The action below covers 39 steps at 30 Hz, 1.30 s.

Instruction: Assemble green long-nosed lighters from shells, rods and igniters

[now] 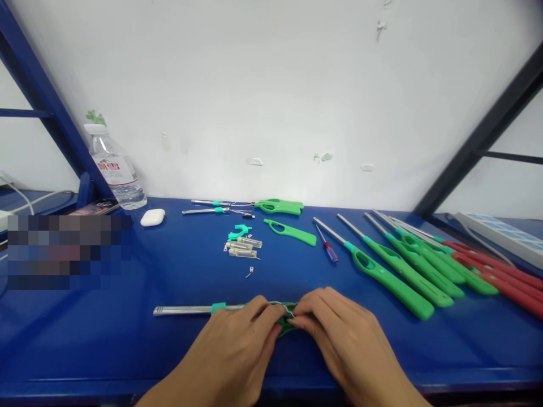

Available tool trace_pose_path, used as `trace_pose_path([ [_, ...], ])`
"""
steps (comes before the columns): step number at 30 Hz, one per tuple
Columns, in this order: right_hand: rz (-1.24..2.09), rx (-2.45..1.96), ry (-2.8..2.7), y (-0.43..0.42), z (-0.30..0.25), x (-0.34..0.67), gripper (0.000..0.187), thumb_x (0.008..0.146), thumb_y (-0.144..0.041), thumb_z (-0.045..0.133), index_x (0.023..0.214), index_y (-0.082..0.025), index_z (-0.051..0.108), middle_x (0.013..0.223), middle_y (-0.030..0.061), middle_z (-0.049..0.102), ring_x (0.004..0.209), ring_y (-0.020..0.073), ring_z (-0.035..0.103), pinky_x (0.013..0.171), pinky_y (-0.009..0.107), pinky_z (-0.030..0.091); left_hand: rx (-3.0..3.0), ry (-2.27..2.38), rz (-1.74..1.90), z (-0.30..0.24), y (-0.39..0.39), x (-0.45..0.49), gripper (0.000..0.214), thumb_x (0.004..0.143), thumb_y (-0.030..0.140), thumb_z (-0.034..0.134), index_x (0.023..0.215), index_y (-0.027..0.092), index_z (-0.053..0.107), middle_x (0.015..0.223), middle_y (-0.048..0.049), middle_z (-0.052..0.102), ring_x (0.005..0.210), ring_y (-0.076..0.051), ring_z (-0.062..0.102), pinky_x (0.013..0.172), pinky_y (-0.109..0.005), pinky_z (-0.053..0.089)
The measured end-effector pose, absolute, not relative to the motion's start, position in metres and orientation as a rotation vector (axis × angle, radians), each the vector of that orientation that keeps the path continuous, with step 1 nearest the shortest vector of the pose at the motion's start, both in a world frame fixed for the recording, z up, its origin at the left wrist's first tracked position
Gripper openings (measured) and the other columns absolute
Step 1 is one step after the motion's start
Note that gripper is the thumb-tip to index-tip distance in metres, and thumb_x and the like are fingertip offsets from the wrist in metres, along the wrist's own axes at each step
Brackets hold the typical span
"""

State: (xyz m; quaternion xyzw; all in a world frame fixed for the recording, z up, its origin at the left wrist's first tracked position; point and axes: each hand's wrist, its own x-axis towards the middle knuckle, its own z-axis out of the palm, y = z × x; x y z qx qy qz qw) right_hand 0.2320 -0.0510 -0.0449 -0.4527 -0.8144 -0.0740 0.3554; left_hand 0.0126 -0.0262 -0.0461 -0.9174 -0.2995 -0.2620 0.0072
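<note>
A half-built long-nosed lighter [186, 310] lies across the front of the table, its metal tube pointing left. It has a turquoise collar [219, 307] and an open green handle shell, mostly covered by my hands. My left hand [244, 339] is closed on the handle near the tube, fingertips at the opening. My right hand [345, 333] pinches at the same opening from the right. A thin pale wire [287, 308] runs between the fingertips. The small parts inside the shell are mostly hidden.
Behind are clear gas tanks [244, 254], turquoise triggers [240, 232], a green handle shell [292, 232] and tube assemblies [203, 211]. A screwdriver [330, 251], green lighters [390, 282] and red lighters [509, 277] lie right. A water bottle [116, 169] and white case [153, 217] stand left.
</note>
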Motion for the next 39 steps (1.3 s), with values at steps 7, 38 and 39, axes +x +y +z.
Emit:
trace_pose_path([
  [7,-0.128,-1.200,-2.119,-0.052,-0.043,0.233,0.035,0.118,-0.042,0.040,0.093,-0.026,0.060,0.082,-0.0035,0.070,0.069,0.0163,0.066,0.063,0.028,0.048,-2.898,-0.940,-0.841,-0.043,-0.027,0.012,0.029,0.113,0.015,0.031,0.125,0.026,0.055,0.103,-0.0023,0.074,0.076,-0.025,0.075,0.056,-0.035,0.052],
  [38,0.653,-1.309,-1.638,-0.053,-0.040,0.233,0.016,0.088,-0.017,0.084,0.082,-0.029,0.073,0.069,-0.0098,0.070,0.060,0.0110,0.066,0.061,0.016,0.053,-2.845,-0.947,-0.882,-0.039,-0.029,0.013,0.033,0.111,0.011,0.033,0.125,0.024,0.060,0.099,-0.0030,0.076,0.074,-0.024,0.077,0.059,-0.033,0.057],
  [39,0.627,-1.309,-1.658,-0.053,-0.039,0.233,0.016,0.088,-0.016,0.083,0.083,-0.029,0.074,0.069,-0.0099,0.070,0.060,0.0112,0.066,0.061,0.016,0.052,-2.853,-0.949,-0.887,-0.038,-0.029,0.013,0.034,0.110,0.011,0.033,0.125,0.024,0.061,0.099,-0.0030,0.076,0.074,-0.024,0.077,0.060,-0.033,0.058],
])
